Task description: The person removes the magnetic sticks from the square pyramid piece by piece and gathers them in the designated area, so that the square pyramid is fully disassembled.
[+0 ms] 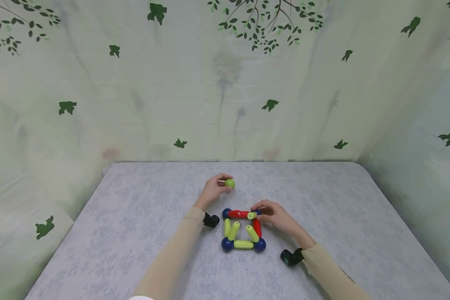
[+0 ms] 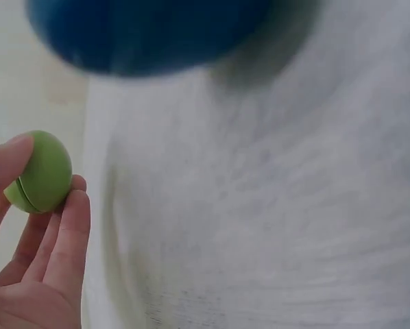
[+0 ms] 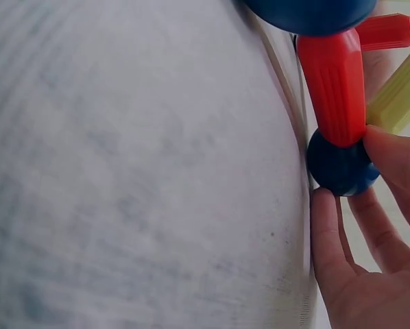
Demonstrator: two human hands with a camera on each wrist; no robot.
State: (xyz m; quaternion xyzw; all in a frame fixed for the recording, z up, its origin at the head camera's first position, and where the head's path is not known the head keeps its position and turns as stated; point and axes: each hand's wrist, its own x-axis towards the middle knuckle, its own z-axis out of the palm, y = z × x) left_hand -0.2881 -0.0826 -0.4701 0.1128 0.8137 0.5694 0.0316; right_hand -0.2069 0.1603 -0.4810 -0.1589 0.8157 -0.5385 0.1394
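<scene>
Mottled tabletop (image 1: 153, 200) — seamed green ball (image 2: 47, 171)

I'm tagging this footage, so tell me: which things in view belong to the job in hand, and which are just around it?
Seem to belong to the job:
green ball, pinched by the left hand
blue balls, one held by the right hand
red rods
yellow-green rods

Just around it:
grey table
leaf-patterned backdrop
black wrist cameras

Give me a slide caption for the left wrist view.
Left hand pinches a seamed green plastic-looking ball; a blurred, rounded blue piece crosses the top edge.
</scene>
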